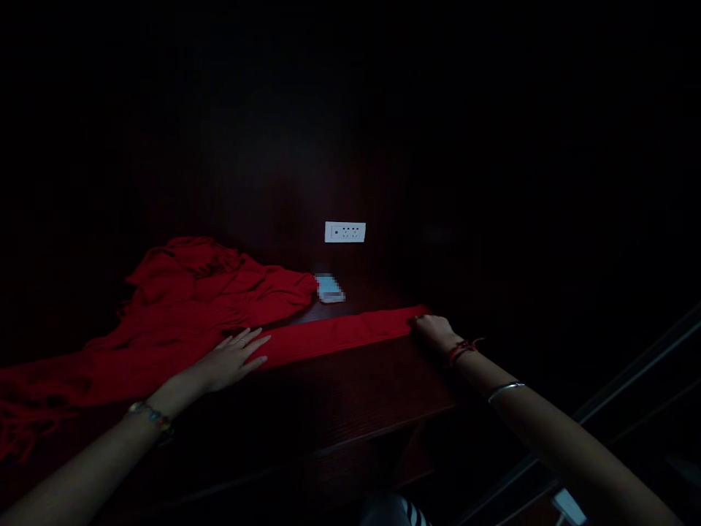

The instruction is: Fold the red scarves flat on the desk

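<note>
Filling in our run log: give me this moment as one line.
left hand: spread on red cloth | right hand: closed on cloth's right end

Very dim overall | fades to near-black across top and right edge | lit from out of view | brightest at white socket plate (pixel 345 232) | faint sheen on bench (pixel 355 394) | glints on silver bangle (pixel 507 390) | coarsely pixelated over pale object (pixel 329 288) beside red cloth (pixel 213 299)
</note>
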### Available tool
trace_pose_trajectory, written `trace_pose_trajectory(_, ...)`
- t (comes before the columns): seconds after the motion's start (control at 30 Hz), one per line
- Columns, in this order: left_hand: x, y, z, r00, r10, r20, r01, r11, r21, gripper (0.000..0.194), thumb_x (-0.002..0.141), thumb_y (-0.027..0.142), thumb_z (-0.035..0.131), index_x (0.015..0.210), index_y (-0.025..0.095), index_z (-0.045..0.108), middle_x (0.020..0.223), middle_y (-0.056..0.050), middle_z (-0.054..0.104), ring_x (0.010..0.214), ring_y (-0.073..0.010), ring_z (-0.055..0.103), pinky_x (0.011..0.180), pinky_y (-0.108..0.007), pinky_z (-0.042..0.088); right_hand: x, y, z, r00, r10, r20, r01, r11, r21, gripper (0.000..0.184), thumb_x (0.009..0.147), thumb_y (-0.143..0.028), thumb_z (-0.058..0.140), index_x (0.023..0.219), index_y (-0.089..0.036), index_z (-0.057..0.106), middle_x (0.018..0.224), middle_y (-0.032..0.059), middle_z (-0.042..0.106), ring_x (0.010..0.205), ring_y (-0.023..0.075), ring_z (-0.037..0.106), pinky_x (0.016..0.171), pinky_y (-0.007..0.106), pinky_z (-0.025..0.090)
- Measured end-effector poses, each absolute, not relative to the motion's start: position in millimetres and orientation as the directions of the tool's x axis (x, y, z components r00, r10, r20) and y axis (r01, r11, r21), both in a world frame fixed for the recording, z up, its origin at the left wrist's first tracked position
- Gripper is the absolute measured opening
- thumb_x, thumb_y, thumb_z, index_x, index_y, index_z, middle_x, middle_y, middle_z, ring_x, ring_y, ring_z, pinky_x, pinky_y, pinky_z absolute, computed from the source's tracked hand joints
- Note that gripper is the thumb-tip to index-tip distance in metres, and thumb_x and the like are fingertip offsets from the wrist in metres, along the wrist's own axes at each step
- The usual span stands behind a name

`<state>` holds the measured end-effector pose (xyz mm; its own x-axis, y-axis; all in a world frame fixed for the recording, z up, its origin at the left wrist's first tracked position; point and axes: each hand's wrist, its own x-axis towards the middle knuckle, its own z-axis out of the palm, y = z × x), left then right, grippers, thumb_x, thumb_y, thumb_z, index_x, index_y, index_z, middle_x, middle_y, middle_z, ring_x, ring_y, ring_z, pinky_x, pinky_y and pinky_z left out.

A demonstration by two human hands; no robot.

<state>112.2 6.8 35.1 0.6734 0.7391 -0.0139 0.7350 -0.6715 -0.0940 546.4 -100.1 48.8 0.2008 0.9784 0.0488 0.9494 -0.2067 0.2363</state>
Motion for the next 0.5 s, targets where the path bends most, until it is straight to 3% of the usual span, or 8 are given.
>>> trace_pose_trajectory(0.1, 132, 7, 49, 0.746, 0.666, 0.002, 0.662, -0.741, -0.108, 0.06, 0.08, 0.054, 0.034, 0.131, 0.021, 0.031, 0.139, -0.009, 0.024, 0.125, -0.0249, 0.025, 0.099, -0.035, 0.024, 528, -94, 64, 0.176, 0.983, 0.054, 0.959, -0.184, 0.218, 0.023, 0.079, -0.009, 0.043, 0.092, -0.012, 0.062, 0.091, 0.0154, 0.063, 0.085, 0.0217, 0.06, 0.07, 0.028, 0.043)
trace_pose_trajectory(0.2, 160, 0, 60, 0.829, 0.555, 0.069, 0.559, -0.822, -0.11, 0.052, 0.08, 0.046, 0.04, 0.126, 0.021, 0.039, 0.134, -0.008, 0.035, 0.117, -0.0223, 0.038, 0.095, -0.03, 0.031, 502, -89, 67, -0.117, 0.99, 0.078, 0.986, 0.107, 0.125, 0.032, 0.08, -0.014, 0.045, 0.111, -0.017, 0.054, 0.111, 0.0109, 0.057, 0.099, 0.0179, 0.054, 0.08, 0.024, 0.041)
trace_pose_trajectory(0.3, 179, -7, 59, 0.869, 0.487, 0.09, 0.495, -0.86, -0.126, 0.037, 0.083, 0.034, 0.041, 0.117, 0.022, 0.049, 0.117, -0.007, 0.052, 0.103, -0.0196, 0.05, 0.087, -0.028, 0.038, 487, -90, 56, -0.374, 0.919, 0.128, 0.928, 0.369, 0.059, 0.035, 0.081, -0.019, 0.043, 0.116, -0.016, 0.05, 0.116, 0.0095, 0.054, 0.102, 0.0183, 0.052, 0.084, 0.025, 0.041)
trace_pose_trajectory(0.5, 175, -8, 51, 0.884, 0.437, 0.163, 0.455, -0.886, -0.091, 0.03, 0.083, 0.018, 0.038, 0.109, 0.019, 0.054, 0.109, -0.006, 0.056, 0.096, -0.0177, 0.053, 0.084, -0.028, 0.042, 495, -95, 42, -0.339, 0.919, 0.2, 0.94, 0.32, 0.12, 0.035, 0.086, -0.02, 0.037, 0.119, -0.015, 0.047, 0.109, 0.0113, 0.058, 0.096, 0.0194, 0.056, 0.081, 0.027, 0.043)
